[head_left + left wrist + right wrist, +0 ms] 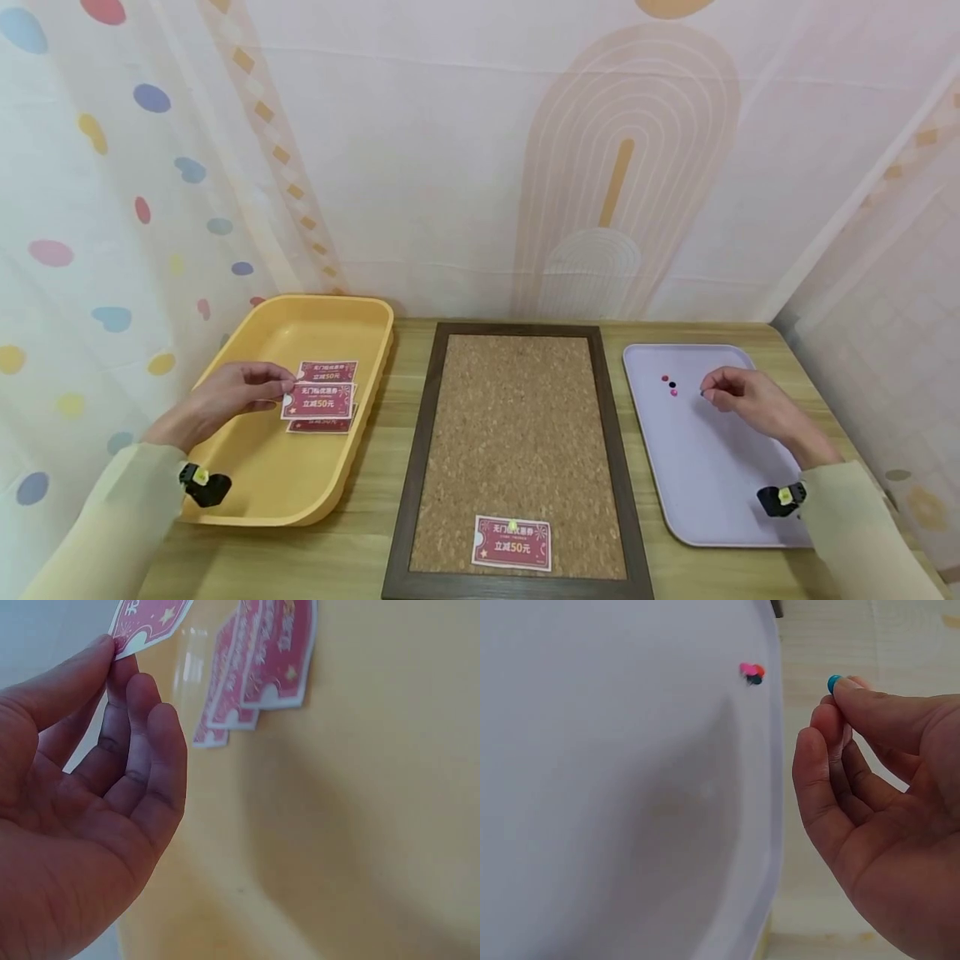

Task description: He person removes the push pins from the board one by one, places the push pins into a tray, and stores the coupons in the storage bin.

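Thumb and fingertips of my left hand (240,387) pinch one red-and-white coupon (318,402) by its left edge, above the yellow tray (255,492). Several matching coupons (279,656) overlap inside that tray. Over the lilac tray (712,508), my right hand (750,402) pinches a blue pushpin (835,683) between thumb and forefinger; only its rounded head shows. Red, black and pink pushpins (672,385) lie close together on the lilac tray. Low on the framed cork board (525,433) is another coupon (512,552), with a yellow-green pushpin (513,525) at its top edge.
Between the two trays, the board's dark wooden frame (420,450) rests on a wood-grain table (367,492). The yellow tray has raised walls, while the lilac one has a low rim. A patterned curtain (450,167) hangs behind the table and along both sides.
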